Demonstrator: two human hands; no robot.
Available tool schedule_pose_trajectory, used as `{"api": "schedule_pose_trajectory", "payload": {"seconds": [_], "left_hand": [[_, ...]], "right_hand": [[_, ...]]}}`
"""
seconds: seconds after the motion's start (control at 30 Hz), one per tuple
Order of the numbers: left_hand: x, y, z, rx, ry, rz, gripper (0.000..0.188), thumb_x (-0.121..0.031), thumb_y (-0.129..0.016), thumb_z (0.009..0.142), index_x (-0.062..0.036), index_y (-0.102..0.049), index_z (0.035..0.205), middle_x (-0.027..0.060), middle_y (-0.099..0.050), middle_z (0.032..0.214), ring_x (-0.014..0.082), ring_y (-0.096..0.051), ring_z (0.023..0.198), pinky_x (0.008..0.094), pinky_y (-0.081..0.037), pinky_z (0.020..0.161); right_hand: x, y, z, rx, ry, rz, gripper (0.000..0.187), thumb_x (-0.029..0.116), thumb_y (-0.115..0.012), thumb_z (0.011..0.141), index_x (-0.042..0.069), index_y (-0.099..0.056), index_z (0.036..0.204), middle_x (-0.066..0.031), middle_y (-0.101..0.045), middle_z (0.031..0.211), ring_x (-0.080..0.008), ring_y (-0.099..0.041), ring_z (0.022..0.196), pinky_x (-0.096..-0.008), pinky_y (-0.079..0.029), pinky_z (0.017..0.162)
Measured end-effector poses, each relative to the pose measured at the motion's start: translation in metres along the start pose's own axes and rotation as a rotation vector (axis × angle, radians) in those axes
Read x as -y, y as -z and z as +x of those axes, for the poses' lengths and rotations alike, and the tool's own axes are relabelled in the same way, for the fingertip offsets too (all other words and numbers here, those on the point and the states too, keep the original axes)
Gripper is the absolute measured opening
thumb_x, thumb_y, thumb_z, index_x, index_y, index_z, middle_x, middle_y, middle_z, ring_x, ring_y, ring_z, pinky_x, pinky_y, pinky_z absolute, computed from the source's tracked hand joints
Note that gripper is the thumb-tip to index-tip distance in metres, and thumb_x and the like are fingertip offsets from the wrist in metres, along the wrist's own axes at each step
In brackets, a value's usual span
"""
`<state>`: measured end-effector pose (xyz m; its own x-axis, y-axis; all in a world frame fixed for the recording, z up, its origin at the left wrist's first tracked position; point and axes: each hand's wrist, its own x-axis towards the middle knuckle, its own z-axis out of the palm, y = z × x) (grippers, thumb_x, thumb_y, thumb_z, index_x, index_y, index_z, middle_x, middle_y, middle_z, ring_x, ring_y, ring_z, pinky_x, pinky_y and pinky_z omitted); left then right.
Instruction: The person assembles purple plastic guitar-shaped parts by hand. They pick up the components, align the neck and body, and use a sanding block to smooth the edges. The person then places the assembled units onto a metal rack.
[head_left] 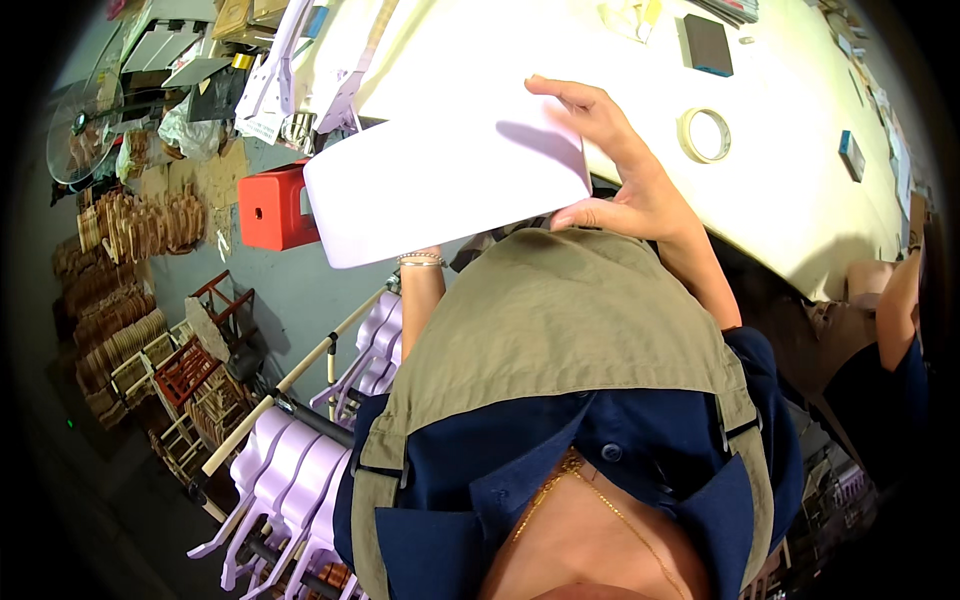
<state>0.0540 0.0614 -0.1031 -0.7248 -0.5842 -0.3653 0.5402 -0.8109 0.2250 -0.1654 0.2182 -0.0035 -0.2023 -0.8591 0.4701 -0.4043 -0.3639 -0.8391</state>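
Observation:
A smooth, pale lilac panel with rounded corners is held up in front of my apron, beside the table edge. My left hand is hidden behind it; only the wrist with its bracelets shows below the panel's near edge, so its grip cannot be seen. At the panel's right end is my right hand, open, with the fingers spread over the surface and the thumb near the lower corner. The fingers cast a shadow on the panel, and some of them are slightly blurred.
The pale table carries a tape roll and a dark block. A red box-shaped object stands left of the panel. Lilac parts hang on a rack at lower left. Another person's arm is at right.

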Motion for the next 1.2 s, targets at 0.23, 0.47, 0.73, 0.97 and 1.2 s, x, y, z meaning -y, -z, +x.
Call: {"api": "schedule_pose_trajectory", "payload": {"seconds": [0.23, 0.47, 0.73, 0.97, 1.2], "left_hand": [[-0.037, 0.019, 0.007, -0.166, -0.154, 0.101, 0.033, -0.022, -0.050, 0.088, -0.0002, -0.052, 0.113, 0.0138, -0.055, 0.113, 0.0260, -0.054, 0.103, 0.0385, -0.045, 0.091], [-0.052, -0.029, 0.020, -0.168, -0.719, 0.221, 0.036, -0.024, -0.066, 0.081, -0.0056, -0.053, 0.109, -0.0015, -0.051, 0.072, 0.0095, -0.052, 0.070, 0.0368, -0.045, 0.090], [-0.034, -0.079, 0.014, -0.231, -0.814, 0.442, 0.044, -0.019, -0.067, 0.080, -0.0062, -0.046, 0.117, 0.0016, -0.051, 0.073, 0.0133, -0.055, 0.070, 0.0387, -0.052, 0.082], [-0.019, -0.102, 0.011, -0.038, -0.820, 0.847, 0.078, -0.047, -0.055, 0.082, -0.0001, -0.023, 0.135, 0.0137, -0.058, 0.090, 0.0268, -0.058, 0.093, 0.0422, -0.046, 0.085], [0.013, -0.153, 0.017, 0.372, -0.675, 1.137, 0.082, -0.054, -0.045, 0.085, 0.0003, -0.013, 0.138, 0.0143, -0.056, 0.105, 0.0375, -0.054, 0.103, 0.0455, -0.041, 0.091]], "right_hand": [[-0.031, 0.022, -0.015, -0.219, -0.128, -0.173, 0.066, 0.063, -0.026, 0.086, 0.018, -0.050, 0.127, -0.0185, -0.022, 0.144, -0.0332, -0.022, 0.132, -0.0448, -0.011, 0.108], [-0.094, -0.005, -0.046, -0.287, -0.372, 0.356, 0.116, 0.031, -0.085, 0.053, 0.008, -0.014, 0.142, -0.0161, -0.026, 0.143, -0.0266, -0.022, 0.133, -0.0390, -0.018, 0.108], [-0.115, -0.002, -0.060, -0.329, -0.467, 0.310, 0.116, 0.023, -0.086, 0.049, 0.007, -0.017, 0.141, -0.0143, -0.029, 0.142, -0.0246, -0.027, 0.131, -0.0376, -0.024, 0.107], [-0.068, 0.021, -0.035, -0.281, -0.409, -0.379, 0.106, 0.008, -0.083, 0.051, 0.006, -0.024, 0.139, -0.0132, -0.031, 0.141, -0.0268, -0.031, 0.130, -0.0393, -0.032, 0.104], [-0.045, 0.026, -0.017, -0.146, -0.284, -0.831, 0.099, 0.018, -0.082, 0.052, 0.006, -0.031, 0.136, -0.0142, -0.032, 0.140, -0.0327, -0.027, 0.131, -0.0499, -0.027, 0.103]]}}
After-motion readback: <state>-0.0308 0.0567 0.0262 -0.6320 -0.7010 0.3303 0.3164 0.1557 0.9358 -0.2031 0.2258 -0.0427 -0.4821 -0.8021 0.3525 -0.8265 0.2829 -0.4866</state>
